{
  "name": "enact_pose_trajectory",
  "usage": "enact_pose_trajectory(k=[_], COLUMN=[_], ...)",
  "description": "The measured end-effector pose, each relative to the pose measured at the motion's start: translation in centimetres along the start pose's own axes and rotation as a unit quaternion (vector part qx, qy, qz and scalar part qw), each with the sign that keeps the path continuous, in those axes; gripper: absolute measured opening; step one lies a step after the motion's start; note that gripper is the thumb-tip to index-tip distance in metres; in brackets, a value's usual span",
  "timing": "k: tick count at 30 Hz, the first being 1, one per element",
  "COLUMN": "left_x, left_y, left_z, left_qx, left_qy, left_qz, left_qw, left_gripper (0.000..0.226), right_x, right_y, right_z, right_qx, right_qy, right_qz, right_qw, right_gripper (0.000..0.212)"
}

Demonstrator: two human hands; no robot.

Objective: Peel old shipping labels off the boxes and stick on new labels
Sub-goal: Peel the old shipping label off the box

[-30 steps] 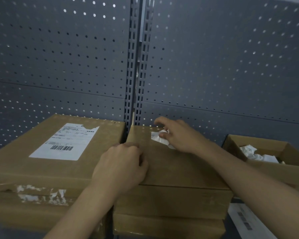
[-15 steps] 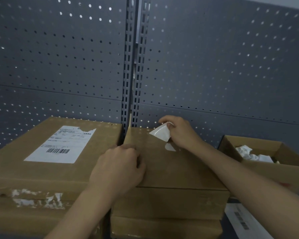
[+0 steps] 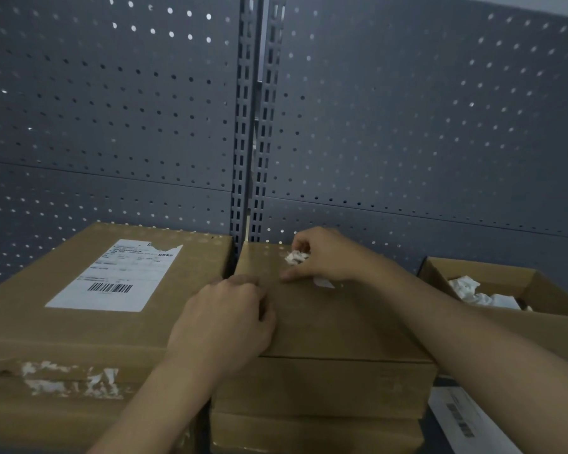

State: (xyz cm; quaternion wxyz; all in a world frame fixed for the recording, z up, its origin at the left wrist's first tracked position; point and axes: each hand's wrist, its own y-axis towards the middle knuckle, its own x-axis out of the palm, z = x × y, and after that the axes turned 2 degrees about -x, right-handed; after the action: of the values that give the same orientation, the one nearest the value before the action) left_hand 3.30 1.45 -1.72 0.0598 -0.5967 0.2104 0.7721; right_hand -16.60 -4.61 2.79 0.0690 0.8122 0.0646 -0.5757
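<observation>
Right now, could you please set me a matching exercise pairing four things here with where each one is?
Things:
1. barcode label
2. scrap
3. paper wads
4. left hand

Places:
A. in the open box
B. stuck on the left box
C. gripping the middle box
D. pinched in the right hand

Pairs: 1-B, 2-D, 3-A, 4-C.
</observation>
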Motion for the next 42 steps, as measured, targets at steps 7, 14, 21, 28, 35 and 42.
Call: enact_pose_trajectory(k=[7,14,21,28,35,42], left_x=[0.0,0.0,-0.2,-0.1,-0.1,-0.1], left_y=[0.0,-0.1,-0.2,-0.1,-0.1,0.2], left_z=[-0.1,0.0,0.1,0.3,0.2,0.2], left_qx=[0.002,-0.004,-0.009,-0.005,0.002,0.007], left_qy=[-0.002,-0.005,-0.009,-0.012,-0.008,0.004], left_qz=[0.005,-0.001,-0.005,0.002,0.012,0.009], left_qw=[1.0,1.0,1.0,1.0,1.0,1.0], left_gripper=[0.043,0.048,0.041,0.04,0.04,0.057], right_x=[-0.6,-0.3,-0.4,-3.0,-2.8,-2.5], right_y=[0.5,0.8,0.8,-0.9,-2.4,-4.5], right_z=[2.1,3.8,3.8,2.9,3.0,3.9], right_qx=[0.026,0.065,0.109,0.144,0.155,0.112], right_qy=[0.079,0.235,0.305,0.369,0.343,0.361], right_qz=[0.086,0.167,0.175,0.213,0.175,0.14], right_qw=[0.993,0.955,0.93,0.893,0.91,0.915], right_gripper=[0.037,0.025,0.026,0.015,0.018,0.022])
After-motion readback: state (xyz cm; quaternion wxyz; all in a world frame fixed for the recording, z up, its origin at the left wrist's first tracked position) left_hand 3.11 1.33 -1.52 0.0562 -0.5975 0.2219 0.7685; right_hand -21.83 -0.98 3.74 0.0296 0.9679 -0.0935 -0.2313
